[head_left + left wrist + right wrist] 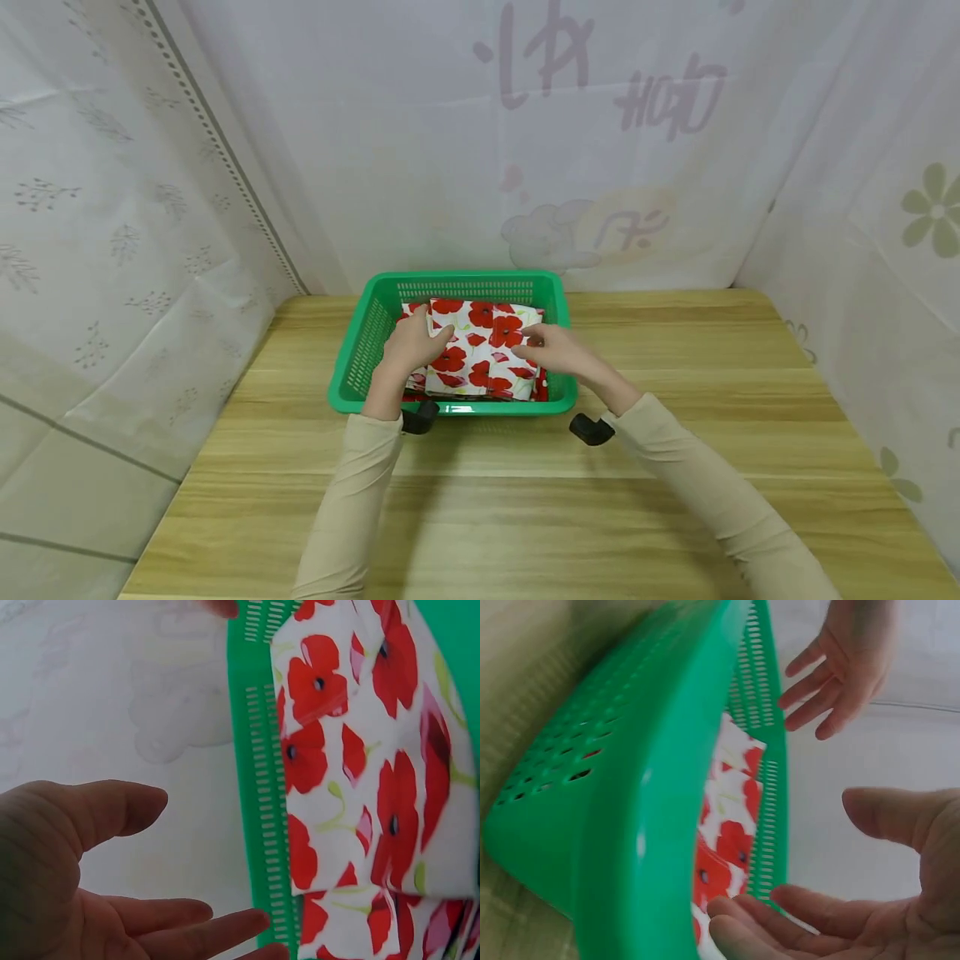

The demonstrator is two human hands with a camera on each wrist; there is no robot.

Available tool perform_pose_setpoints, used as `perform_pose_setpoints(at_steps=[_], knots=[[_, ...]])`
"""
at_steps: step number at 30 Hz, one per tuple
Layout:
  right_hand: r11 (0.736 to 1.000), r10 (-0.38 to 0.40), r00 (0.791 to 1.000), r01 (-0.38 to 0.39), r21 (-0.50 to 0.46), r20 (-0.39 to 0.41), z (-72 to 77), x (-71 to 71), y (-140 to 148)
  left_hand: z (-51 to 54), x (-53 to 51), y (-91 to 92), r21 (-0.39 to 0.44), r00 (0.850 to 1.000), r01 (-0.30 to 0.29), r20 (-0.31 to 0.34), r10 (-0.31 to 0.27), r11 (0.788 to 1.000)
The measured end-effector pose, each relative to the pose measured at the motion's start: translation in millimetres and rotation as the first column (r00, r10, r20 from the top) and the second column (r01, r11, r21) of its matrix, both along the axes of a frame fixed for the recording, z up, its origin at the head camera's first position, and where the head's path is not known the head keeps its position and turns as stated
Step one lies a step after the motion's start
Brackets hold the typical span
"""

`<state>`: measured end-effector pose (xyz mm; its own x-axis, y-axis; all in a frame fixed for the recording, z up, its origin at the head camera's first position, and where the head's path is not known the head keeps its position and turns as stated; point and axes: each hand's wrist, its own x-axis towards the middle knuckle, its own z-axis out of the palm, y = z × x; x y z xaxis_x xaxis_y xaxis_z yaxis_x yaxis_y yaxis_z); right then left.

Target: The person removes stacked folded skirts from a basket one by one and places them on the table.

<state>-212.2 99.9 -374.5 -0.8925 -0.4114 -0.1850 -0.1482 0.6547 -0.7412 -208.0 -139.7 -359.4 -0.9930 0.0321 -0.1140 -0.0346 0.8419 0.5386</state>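
Observation:
A white cloth with red poppies (468,350) lies folded in a green plastic basket (450,408). Over the left part of the cloth is my left hand (408,342), its thumb spread from the fingers. My right hand (558,350) hovers at the cloth's right side, fingers loosely bent and pointing inward. In the left wrist view, nothing lies between the left thumb and fingers (187,930). The right wrist view shows the right hand (855,900) with thumb and fingers apart, holding nothing. Whether any fingertip touches the cloth, I cannot tell.
The basket stands on a wood-grain table (675,467), near its back edge. Behind it hangs a pale printed curtain (420,167), with more patterned cloth at both sides. A black wrist-worn piece (592,429) sits below the right wrist, close to the basket's front right corner.

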Motion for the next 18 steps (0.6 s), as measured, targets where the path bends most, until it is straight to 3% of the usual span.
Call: perform_pose_setpoints(at_steps=[4, 10, 18], knots=[[0.999, -0.044, 0.993, 0.044, 0.005, 0.114, -4.2, -7.0, -5, -1.5, -5.1, -14.7, 0.042, 0.998, 0.002, 0.059, -0.004, 0.999], [0.994, -0.106, 0.973, 0.109, 0.000, 0.205, -7.2, -10.8, -10, -3.0, -14.3, -31.7, 0.062, 0.993, -0.011, 0.119, 0.004, 0.998], [0.984, -0.162, 0.948, 0.176, -0.029, 0.276, -10.8, -12.9, -17, -7.5, -25.1, -43.1, 0.063, 0.961, -0.072, 0.272, 0.052, 0.995]])
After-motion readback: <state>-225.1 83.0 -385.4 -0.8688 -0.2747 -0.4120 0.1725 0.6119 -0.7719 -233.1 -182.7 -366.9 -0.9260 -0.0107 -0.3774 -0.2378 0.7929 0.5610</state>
